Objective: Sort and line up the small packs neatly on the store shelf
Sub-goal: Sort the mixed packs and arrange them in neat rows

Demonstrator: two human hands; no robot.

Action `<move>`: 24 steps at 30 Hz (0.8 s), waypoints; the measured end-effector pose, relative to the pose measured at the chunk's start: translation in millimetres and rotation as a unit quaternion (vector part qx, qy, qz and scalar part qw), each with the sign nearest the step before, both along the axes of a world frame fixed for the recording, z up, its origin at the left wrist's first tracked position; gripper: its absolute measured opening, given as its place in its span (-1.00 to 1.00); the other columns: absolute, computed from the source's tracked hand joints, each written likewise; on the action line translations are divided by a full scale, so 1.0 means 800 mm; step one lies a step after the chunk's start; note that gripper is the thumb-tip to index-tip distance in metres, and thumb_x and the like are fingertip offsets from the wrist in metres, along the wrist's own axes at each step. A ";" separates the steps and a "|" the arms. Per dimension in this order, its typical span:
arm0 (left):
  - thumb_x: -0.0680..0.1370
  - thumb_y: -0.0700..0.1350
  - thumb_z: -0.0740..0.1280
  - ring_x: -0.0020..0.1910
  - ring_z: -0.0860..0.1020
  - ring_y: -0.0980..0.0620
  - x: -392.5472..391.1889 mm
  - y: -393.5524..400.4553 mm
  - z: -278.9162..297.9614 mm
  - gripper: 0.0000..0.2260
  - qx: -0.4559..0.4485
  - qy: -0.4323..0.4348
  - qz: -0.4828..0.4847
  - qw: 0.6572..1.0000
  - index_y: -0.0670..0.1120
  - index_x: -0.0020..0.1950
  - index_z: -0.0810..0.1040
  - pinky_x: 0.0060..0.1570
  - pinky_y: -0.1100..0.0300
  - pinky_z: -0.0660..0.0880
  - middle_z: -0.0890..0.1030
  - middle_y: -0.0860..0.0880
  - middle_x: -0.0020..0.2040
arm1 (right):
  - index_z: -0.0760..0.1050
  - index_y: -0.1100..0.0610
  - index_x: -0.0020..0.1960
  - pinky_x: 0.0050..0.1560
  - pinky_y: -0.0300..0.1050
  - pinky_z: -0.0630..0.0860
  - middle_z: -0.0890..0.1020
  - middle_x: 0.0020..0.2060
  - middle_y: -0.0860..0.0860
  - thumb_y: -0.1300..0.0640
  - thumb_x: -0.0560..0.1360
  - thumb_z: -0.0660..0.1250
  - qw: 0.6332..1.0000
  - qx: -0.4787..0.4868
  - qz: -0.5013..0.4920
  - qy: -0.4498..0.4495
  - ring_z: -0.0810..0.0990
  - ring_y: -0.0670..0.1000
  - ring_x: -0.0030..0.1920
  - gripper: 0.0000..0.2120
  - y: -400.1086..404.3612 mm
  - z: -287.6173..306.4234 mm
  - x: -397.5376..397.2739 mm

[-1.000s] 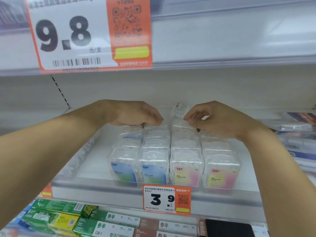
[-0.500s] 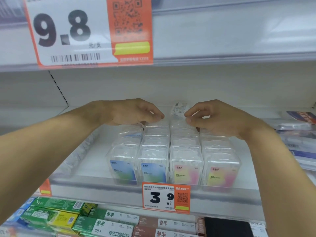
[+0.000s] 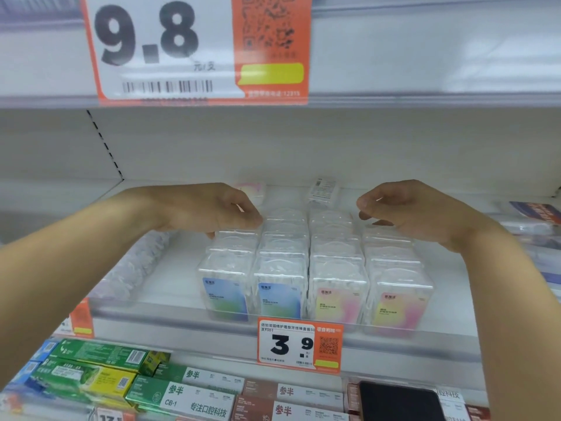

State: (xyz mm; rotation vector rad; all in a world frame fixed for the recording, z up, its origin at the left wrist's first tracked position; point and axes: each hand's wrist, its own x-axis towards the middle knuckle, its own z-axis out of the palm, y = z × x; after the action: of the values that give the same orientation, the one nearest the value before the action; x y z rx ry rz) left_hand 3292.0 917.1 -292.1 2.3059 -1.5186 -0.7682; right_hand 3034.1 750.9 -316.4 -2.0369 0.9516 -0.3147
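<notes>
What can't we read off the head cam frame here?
- Left hand: fingertips curl down out of sight; contact with the packs unclear.
- Rear packs: hidden behind both hands; row depth uncountable.
- Pack at back: label too small to read.
- Right hand: motion-blurred; seems to hold nothing.

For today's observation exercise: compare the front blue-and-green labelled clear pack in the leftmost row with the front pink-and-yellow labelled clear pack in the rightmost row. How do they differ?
The blue-and-green labelled clear plastic pack has a cool blue-to-green label; the pink-and-yellow labelled clear plastic pack has a warm one. The blue-green pack heads the row on the left hand side, the pink-yellow pack the opposite outer row. Both are upright, face forward and look alike in shape.
</notes>
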 end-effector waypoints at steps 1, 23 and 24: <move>0.51 0.15 0.32 0.10 0.62 -0.08 0.001 -0.005 -0.001 -0.87 -0.010 0.012 0.007 1.000 0.18 -0.13 0.63 0.16 -0.07 0.54 0.67 -0.04 0.07 | 0.64 0.00 0.01 0.09 -0.05 0.55 0.71 -0.03 -0.05 -0.14 0.51 0.35 1.000 -0.008 -0.011 0.007 0.70 -0.02 -0.02 -0.76 -0.002 0.000 -0.001; 0.31 0.14 0.54 0.11 0.58 -0.10 0.100 -0.118 -0.077 -0.39 0.014 -0.172 0.067 0.983 -0.16 0.23 0.55 0.19 0.09 0.47 0.62 -0.12 0.17 | 0.35 0.07 0.48 0.28 -0.17 0.42 0.39 0.43 0.09 0.04 0.48 0.47 0.948 -0.177 0.110 0.240 0.42 0.12 0.39 -0.38 -0.104 -0.027 0.130; 0.26 0.14 0.56 0.01 0.61 -0.10 0.103 -0.114 -0.076 -0.43 0.007 -0.151 0.077 0.986 -0.17 0.13 0.61 0.11 0.08 0.52 0.65 -0.13 0.09 | 0.40 0.11 0.44 0.19 -0.19 0.50 0.46 0.36 0.12 0.12 0.49 0.46 0.976 -0.089 0.090 0.177 0.51 0.12 0.32 -0.44 -0.105 -0.021 0.121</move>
State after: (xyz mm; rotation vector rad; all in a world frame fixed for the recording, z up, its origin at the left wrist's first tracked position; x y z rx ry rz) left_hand 3374.2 826.3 -353.1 2.6060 -1.4278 -0.4054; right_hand 3130.5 666.8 -333.5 -2.3766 0.9665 0.0697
